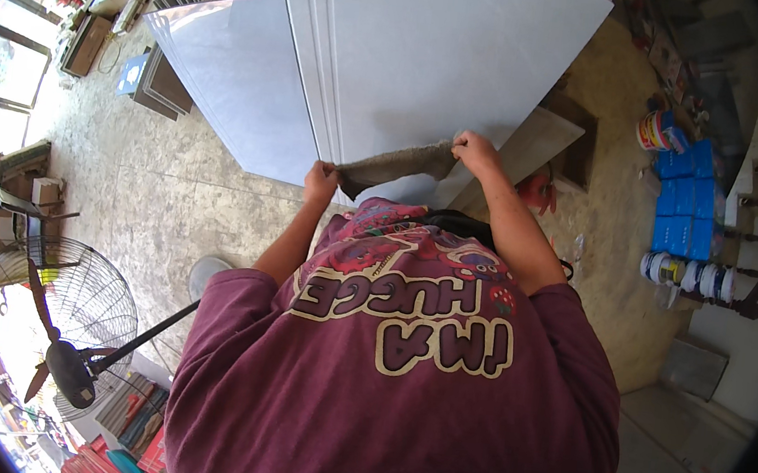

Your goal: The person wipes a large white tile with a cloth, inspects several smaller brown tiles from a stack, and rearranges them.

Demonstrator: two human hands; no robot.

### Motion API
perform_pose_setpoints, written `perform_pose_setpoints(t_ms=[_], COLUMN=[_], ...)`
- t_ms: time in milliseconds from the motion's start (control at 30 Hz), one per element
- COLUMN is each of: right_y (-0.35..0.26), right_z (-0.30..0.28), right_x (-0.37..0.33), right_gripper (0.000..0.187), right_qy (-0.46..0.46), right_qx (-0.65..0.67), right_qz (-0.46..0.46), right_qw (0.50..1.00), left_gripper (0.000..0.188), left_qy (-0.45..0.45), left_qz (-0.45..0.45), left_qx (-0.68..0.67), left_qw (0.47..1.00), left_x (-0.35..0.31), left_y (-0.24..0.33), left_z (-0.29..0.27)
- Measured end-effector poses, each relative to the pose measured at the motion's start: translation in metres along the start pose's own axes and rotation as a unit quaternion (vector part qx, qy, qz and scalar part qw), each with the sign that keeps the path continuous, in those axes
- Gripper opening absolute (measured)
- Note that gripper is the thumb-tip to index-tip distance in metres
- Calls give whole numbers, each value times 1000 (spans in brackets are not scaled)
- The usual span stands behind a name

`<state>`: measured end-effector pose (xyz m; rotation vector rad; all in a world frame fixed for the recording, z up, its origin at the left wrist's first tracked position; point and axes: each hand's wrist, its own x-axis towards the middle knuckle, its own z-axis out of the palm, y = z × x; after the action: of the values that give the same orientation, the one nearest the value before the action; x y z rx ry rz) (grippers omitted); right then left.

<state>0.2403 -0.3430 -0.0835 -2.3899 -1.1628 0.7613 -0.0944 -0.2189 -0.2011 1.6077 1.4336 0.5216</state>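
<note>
A dark grey-brown cloth (391,166) is stretched between my two hands at the near edge of a large light-grey slab (445,49). My left hand (320,180) pinches its left end, beside the slab's near left corner. Farther right and a bit higher, my right hand (476,152) has its fingers closed on the other end. The cloth sags in the middle, in front of my body. Several similar slabs are layered under the top one, their edges showing on the left. Another pale, glossy slab (239,74) lies lower at the left.
A large black fan (64,333) stands at my left, near bright windows. More panels and boxes lean at the far left. On the right are stacked blue boxes (686,199), a white bucket (656,132) and several rolls (689,274). A red object (539,193) lies beneath the slabs' right side.
</note>
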Motion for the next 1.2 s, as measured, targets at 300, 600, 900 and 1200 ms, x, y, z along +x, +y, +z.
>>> perform_pose_setpoints(t_ms=[300,600,900,1200], right_y=[-113,-149,-53,-88], right_z=[-80,-105,-16,-59], right_x=[11,24,-2,11], right_gripper=[22,20,21,20], right_qy=[241,330,105,253], right_qx=[198,225,66,163], right_qz=[-110,-159,64,-44], right_qw=[944,903,990,952], left_gripper=[16,12,15,16], left_qy=[194,187,51,84], left_qz=[235,237,4,130], left_qx=[-37,-185,-102,-160], left_qw=[952,935,993,975], left_x=[116,149,95,118], left_y=[211,251,85,157], left_z=[-96,-99,-16,-50])
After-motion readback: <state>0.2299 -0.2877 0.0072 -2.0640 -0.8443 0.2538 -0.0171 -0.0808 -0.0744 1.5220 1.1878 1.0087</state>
